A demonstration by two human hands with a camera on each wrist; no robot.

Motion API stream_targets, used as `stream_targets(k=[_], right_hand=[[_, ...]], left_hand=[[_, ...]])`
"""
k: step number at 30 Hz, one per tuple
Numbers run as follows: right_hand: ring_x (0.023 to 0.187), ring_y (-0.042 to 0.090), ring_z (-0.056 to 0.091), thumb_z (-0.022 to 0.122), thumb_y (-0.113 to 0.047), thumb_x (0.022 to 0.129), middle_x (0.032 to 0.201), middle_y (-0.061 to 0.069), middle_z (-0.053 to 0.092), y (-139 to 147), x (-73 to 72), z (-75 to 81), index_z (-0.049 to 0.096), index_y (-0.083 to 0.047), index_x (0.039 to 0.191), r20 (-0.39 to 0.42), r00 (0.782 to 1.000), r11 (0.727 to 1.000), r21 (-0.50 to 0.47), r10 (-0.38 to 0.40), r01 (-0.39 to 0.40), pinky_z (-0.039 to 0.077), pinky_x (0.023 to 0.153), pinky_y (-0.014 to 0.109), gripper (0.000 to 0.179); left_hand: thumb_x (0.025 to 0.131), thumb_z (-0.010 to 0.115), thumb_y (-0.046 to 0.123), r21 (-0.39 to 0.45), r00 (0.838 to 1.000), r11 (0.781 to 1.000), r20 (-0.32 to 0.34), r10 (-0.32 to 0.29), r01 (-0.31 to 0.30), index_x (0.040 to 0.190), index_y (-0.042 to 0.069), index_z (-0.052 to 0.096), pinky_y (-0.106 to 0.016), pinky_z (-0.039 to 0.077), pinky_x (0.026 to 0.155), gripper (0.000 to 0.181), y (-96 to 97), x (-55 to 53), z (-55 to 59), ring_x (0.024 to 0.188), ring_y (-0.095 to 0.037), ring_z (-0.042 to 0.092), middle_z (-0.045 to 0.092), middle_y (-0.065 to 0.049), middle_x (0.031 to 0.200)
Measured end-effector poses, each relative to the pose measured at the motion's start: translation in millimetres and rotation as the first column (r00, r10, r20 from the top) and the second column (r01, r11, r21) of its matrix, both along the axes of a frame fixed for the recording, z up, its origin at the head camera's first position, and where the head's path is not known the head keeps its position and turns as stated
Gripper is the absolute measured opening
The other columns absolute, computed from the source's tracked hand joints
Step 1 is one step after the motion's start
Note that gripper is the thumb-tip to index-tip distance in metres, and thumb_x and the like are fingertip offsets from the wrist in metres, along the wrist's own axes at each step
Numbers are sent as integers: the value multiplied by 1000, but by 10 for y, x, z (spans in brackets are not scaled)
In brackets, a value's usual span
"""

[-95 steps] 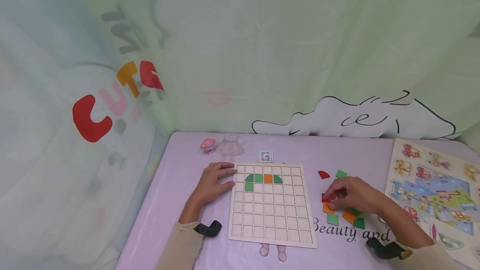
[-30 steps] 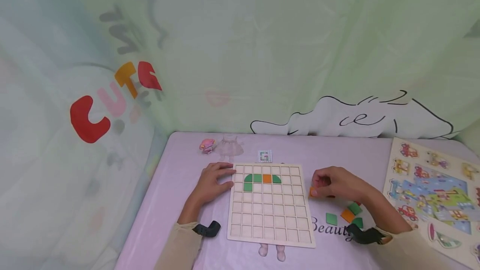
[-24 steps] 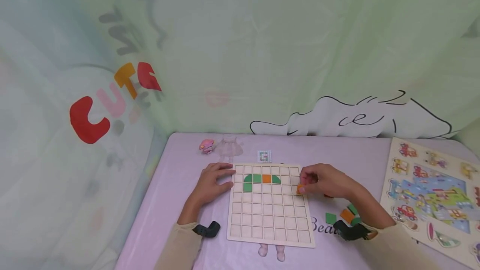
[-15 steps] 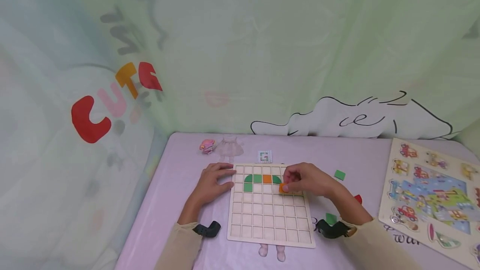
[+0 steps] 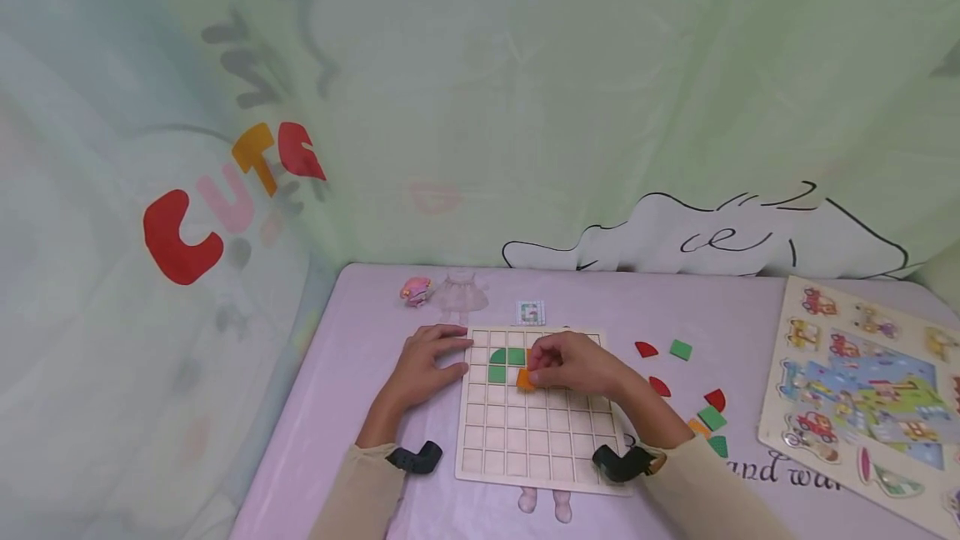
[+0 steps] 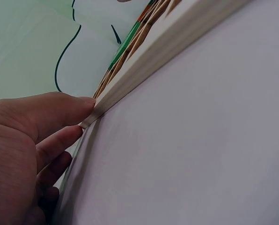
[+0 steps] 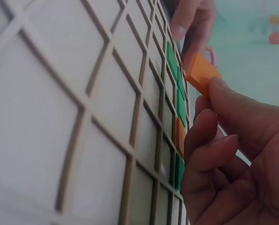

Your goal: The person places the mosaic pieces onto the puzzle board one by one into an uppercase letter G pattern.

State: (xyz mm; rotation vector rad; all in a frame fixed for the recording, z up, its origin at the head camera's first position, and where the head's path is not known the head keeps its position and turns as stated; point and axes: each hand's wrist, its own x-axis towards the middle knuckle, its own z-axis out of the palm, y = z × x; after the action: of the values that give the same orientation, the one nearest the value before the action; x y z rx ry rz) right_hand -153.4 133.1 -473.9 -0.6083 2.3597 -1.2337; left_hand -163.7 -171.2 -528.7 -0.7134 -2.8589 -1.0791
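Head view gives me a lilac table (image 5: 352,423), with a pink toy (image 5: 415,292) and a small card (image 5: 531,312) beyond the grid board (image 5: 517,444). A picture puzzle (image 5: 847,319) lies at the far right, and between it and the board I see loose red wedges (image 5: 646,349), green squares (image 5: 681,349), a dark green wedge (image 5: 717,446) and part of another orange square (image 5: 699,428). The right hand (image 5: 573,365) blocks my sight of the upper board, and the black strap (image 5: 622,463) on its wrist overlaps the board's right edge. The left hand (image 5: 427,361) has its fingers spread, tips at the left edge. Right thumb and a finger pinch the orange tile (image 7: 202,75), the others curled. It is square, flat, plain, tilted, over the board near the set green tiles (image 5: 516,357); I cannot tell whether it touches.
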Motion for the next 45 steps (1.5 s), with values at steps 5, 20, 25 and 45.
stream_targets(k=[5,20,25,45], right_hand=[[81,17,57,79,-21,89,81,-3,68,-169,21,-16,72,-15,90,-7,1000,1000,-14,-5,5,47,71,27,9],[56,12,58,82,-18,84,72,-1,70,-419,73,-176,78,-13,89,120,989,992,-78,-89,99,48,56,27,8],[54,11,57,81,-18,85,70,-3,68,-437,82,-170,78,-14,89,129,987,993,-65,-94,103,48,55,27,6],[52,10,55,81,-21,86,74,-2,70,-450,80,-192,79,-15,91,111,990,993,-72,-86,95,46,53,27,8]], left_hand=[[91,76,27,-9,1000,1000,1,6,-6,129,22,72,-53,34,110,38,2,4,-7,137,-26,48,61,1,143],[91,75,26,8,1000,1000,25,-5,5,129,20,72,-53,33,111,38,14,7,50,136,-28,48,61,-1,143],[91,75,27,3,1000,1000,17,-6,5,129,20,72,-53,34,109,39,6,1,35,135,-27,49,61,-1,143],[91,75,28,-24,1000,1000,30,-5,6,130,22,72,-51,34,109,39,-12,-19,-2,137,-26,48,60,0,145]])
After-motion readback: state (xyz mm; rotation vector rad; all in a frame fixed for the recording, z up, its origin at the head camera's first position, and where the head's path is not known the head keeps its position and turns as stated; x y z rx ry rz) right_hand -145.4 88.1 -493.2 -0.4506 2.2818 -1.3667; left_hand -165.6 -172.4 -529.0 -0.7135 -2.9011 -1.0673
